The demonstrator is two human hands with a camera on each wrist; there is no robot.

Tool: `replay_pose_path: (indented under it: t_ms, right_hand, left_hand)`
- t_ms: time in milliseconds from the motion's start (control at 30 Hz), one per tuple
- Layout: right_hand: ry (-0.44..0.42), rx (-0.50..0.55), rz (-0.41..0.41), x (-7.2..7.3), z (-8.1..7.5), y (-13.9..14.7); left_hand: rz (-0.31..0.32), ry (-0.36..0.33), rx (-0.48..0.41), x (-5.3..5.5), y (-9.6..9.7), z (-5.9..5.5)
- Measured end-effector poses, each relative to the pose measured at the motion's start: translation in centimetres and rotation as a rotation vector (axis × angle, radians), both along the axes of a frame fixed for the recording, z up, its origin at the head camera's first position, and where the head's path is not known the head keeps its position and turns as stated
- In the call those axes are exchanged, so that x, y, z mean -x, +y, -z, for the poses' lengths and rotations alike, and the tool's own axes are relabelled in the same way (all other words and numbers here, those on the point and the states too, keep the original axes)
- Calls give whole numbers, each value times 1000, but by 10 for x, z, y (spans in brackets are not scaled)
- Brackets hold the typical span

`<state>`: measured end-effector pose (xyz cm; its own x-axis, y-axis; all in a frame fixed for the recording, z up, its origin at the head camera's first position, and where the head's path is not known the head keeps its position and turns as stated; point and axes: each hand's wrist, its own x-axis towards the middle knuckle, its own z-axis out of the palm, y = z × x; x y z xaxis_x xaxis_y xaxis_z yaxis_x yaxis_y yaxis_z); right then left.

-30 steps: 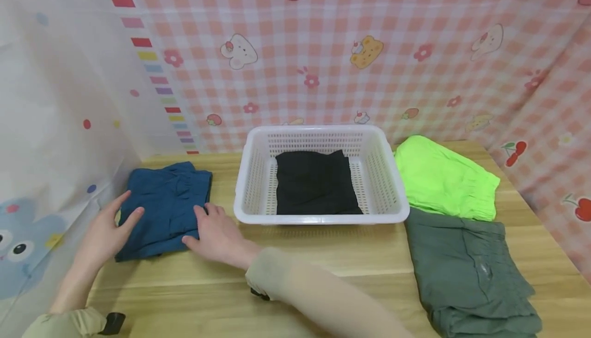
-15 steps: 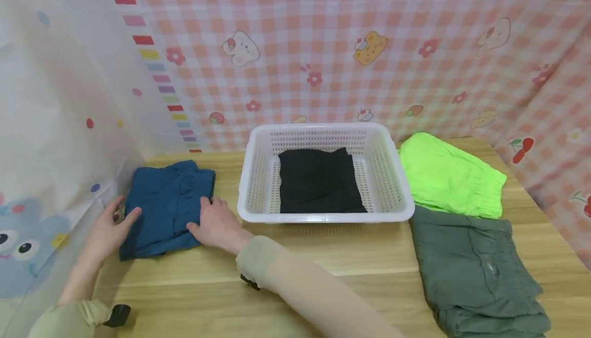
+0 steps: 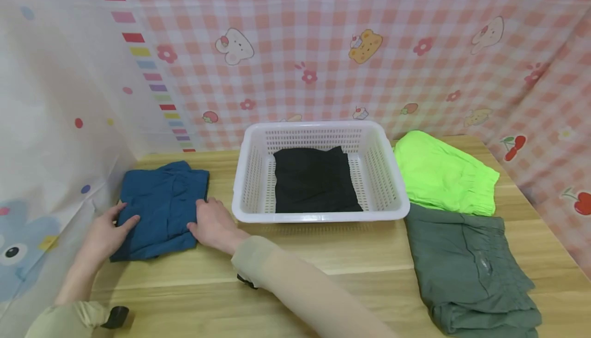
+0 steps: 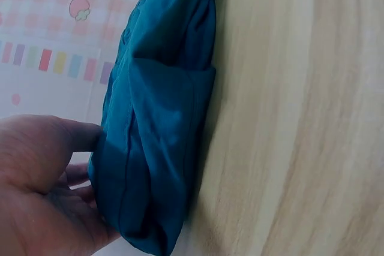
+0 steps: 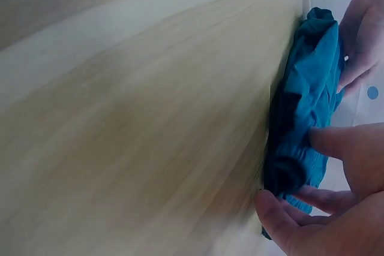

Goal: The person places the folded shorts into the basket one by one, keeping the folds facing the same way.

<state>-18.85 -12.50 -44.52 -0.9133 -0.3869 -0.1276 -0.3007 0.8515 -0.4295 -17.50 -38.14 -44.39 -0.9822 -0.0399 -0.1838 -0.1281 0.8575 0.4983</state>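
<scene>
A pair of folded dark-blue shorts (image 3: 159, 210) lies flat on the left of the wooden table. My left hand (image 3: 103, 233) grips its left edge, thumb on top and the other fingers at the side, as the left wrist view shows. At the opposite edge my right hand (image 3: 214, 225) pinches the cloth. In the right wrist view its thumb (image 5: 330, 142) presses the upper face, while the other fingers reach round the rolled, gathered edge close to the tabletop.
A white perforated plastic basket (image 3: 320, 218) with a folded black garment (image 3: 316, 181) inside stands at the table's back middle. To its right lie folded neon-green shorts (image 3: 443, 174) and dark grey-green shorts (image 3: 466, 266). Patterned curtains (image 3: 318, 35) hang behind and at both sides.
Both hands have settled closer on the blue shorts, the right hand's fingers drawing in at the right edge. The head view has shifted slightly; the basket and the other garments stay put.
</scene>
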Motion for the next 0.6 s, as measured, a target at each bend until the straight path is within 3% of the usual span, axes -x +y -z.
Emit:
replay_pose_path:
  t_ms: [333, 600]
  right_hand:
    - [117, -124, -143, -10, 3, 12]
    - [128, -188, -216, -27, -1, 24]
  left_hand:
    - [61, 58, 38, -11, 8, 3]
    - [96, 87, 51, -22, 10, 8]
